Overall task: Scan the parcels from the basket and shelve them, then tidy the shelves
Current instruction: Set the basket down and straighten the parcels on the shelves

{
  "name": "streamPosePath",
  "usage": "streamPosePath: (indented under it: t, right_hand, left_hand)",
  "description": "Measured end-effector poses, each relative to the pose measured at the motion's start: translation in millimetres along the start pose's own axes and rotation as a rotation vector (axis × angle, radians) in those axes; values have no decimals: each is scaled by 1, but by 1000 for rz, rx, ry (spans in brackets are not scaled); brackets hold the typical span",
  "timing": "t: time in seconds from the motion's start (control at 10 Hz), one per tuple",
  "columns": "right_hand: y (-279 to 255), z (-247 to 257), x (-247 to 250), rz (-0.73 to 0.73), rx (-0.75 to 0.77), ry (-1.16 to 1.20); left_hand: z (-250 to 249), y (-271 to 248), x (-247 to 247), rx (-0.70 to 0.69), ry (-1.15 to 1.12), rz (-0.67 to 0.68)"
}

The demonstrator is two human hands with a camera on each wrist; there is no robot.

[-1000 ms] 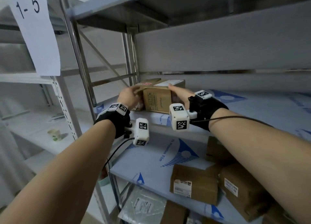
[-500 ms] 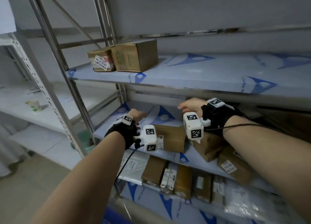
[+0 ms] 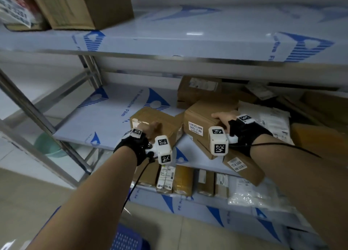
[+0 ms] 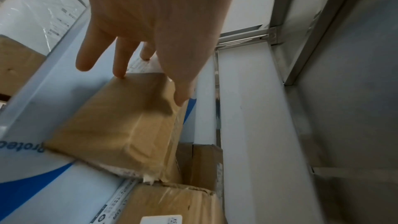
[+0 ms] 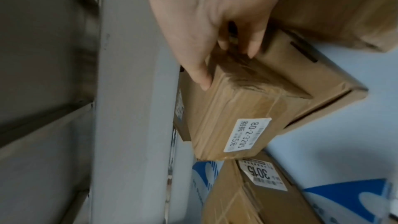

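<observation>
On the middle shelf [image 3: 105, 121] near its front edge, the left hand [image 3: 148, 127] rests spread fingers [image 4: 120, 60] on one box [image 3: 160, 121] while the right hand [image 3: 222, 118] curls its fingers [image 5: 198, 72] round another box [image 3: 207, 118], likely to straighten both.

Left hand [image 3: 148, 127] fingers extended; right hand [image 3: 222, 118] fingers curled.

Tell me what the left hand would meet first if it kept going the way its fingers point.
The left hand already has fingertips on the tape-wrapped brown parcel. Going on, it would likely press into that parcel and slide it deeper along the middle shelf; depth is unclear.
</observation>
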State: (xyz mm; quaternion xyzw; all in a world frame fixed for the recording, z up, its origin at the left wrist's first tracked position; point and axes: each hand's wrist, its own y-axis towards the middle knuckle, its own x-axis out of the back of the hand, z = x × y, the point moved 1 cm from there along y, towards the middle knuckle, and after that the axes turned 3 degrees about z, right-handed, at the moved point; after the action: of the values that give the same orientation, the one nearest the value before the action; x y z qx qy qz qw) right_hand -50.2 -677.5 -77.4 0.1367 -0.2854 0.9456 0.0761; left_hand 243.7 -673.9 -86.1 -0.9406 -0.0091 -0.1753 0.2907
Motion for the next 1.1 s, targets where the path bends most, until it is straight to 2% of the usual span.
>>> streamPosePath:
  t: [0.1,0.2,0.3,0.4,0.5,0.6,0.7,0.8,1.0,1.1]
  right_hand:
    - [-15,4,-10,19,-4,87]
    - [12,-3,-19,76,-9,150]
    - [37,-14,-21,69,-57,198]
    - [1,1,-30,72,-24,192]
    - [-1,0,-32,127,-18,203]
    - [-5,5,-42,264,-62,338]
    - [0,6,-52,238,-79,352]
    - [14,6,-50,167,-27,339]
    - [-4,11,-44,265,27,398]
    - [-24,17,-47,316,36,429]
  left_hand:
    - [5,14,-10,-21,-60,54]
    - [1,12,-19,-11,-29,41]
    - [-1,19,-25,-36,-71,11]
    - [-3,23,-25,-60,-84,19]
    - [-5,27,-17,-80,-105,59]
    - [-10,27,-13,-106,-110,142]
    - [-12,43,-15,-132,-246,221]
    - [-10,67,-7,-28,-272,175]
    - [3,106,14,6,-294,163]
    - [6,85,33,-37,-318,174]
